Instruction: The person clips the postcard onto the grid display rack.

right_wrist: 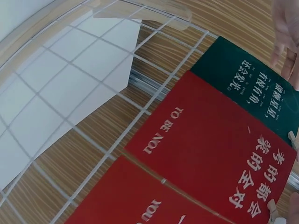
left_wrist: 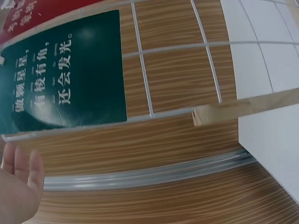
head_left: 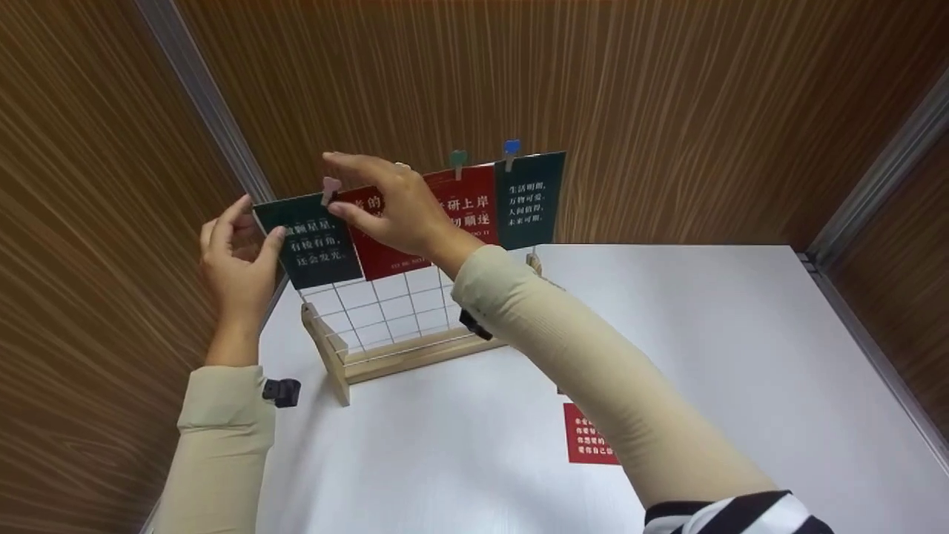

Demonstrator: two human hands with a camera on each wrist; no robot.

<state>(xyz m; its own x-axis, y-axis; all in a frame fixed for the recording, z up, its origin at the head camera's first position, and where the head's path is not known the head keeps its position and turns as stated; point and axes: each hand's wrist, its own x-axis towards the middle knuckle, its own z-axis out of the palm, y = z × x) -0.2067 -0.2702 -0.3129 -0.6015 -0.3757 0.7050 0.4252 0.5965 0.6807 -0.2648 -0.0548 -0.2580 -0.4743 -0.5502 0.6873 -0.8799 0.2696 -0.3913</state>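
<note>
1. step in hand, as judged: setting or adjusting the pink clip [head_left: 331,189] on the left green card [head_left: 317,245]. good practice: pinch the clip squarely, steady the card flat against the wire grid [left_wrist: 140,53], and let the clip bite both card and top wire. keep the top edge level with the left red card [head_left: 393,248]; avoid tugging the rack sideways.
2. right hand [head_left: 408,211]: upper middle of the head view; thumb and forefinger parted, no grasp evident. contact with the clip cannot be told.
3. left hand [head_left: 241,259]: left of the head view; fingers loose, unclenched, at the card's outer edge. whether the thumb presses the card is unclear.
4. pink clip, location: upper left of the head view, upright on the card's top edge, in the gap by the right thumb tip.
5. left green card, location: same quarter, between the hands; just right of the left fingers, below and left of the right thumb.
</note>
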